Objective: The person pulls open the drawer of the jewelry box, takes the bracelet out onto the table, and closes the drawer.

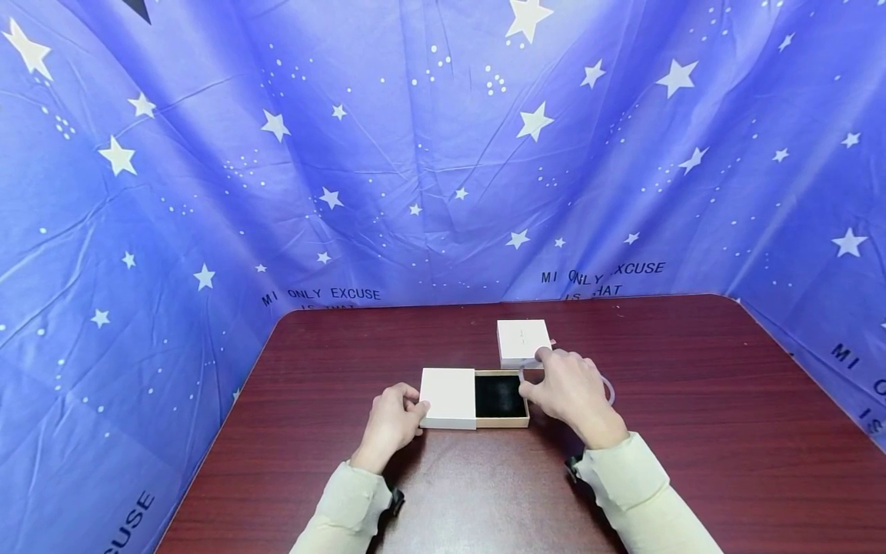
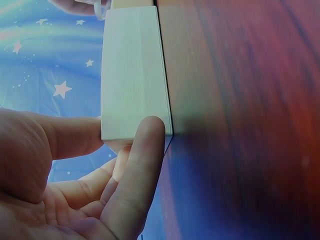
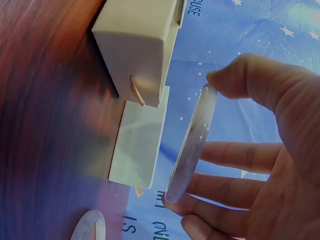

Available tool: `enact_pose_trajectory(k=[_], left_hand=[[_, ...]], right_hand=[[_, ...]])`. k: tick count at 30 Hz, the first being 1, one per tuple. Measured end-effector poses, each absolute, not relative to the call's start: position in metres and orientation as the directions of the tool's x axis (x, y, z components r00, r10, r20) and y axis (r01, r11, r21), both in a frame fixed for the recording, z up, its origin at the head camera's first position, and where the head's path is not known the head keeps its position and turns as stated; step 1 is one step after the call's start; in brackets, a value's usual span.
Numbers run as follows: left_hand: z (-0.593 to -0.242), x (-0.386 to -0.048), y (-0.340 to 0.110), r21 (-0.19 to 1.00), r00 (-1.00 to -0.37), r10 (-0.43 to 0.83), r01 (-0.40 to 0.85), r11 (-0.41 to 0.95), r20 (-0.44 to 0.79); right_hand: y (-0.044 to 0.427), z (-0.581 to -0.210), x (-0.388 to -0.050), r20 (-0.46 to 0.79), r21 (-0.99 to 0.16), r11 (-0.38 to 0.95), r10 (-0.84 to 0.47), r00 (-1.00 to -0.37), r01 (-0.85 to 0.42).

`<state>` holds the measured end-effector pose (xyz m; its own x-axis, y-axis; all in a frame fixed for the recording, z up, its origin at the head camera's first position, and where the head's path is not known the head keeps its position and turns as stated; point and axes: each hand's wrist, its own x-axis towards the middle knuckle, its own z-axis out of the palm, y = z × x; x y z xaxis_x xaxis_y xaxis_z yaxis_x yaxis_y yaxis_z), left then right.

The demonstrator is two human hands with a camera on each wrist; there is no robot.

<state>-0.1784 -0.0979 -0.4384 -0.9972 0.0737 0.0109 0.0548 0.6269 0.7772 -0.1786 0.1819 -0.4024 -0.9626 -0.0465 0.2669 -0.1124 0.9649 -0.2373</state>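
A white drawer-style box (image 1: 447, 396) lies in mid-table, its tray pulled partly out to the right and showing black lining (image 1: 501, 396). My left hand (image 1: 391, 419) grips the left end of its sleeve (image 2: 132, 70), thumb and fingers on its sides. Just over the tray's right end, my right hand (image 1: 571, 385) pinches a pale translucent bangle (image 3: 192, 142) between thumb and fingertips. A second pale bangle (image 3: 101, 227) lies on the table, mostly hidden by the right hand in the head view.
Behind the drawer box stands another white box (image 1: 522, 340), with a ribbon tab on its right side. The dark red wood table (image 1: 332, 346) reaches back to a blue star-printed curtain (image 1: 415, 154), which also hangs at both sides.
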Motion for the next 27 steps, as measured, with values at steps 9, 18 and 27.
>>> enact_pose_trajectory(k=[9,18,27], left_hand=[[-0.4369,-0.1780,-0.0991,0.768,-0.997,0.075,0.058,0.638,0.013],[-0.4361,-0.1777,-0.0995,0.772,-0.997,0.074,0.048,0.634,0.001],[-0.4363,-0.1774,-0.0997,0.786,-0.997,0.071,0.040,0.617,-0.005]], right_hand=[[0.1852,-0.4042,-0.1800,0.283,-0.226,0.968,-0.042,-0.958,-0.110],[0.1874,-0.4069,-0.1815,0.272,-0.228,0.968,-0.037,-0.962,-0.102],[0.1905,-0.4083,-0.1831,0.249,-0.235,0.967,-0.034,-0.968,-0.094]])
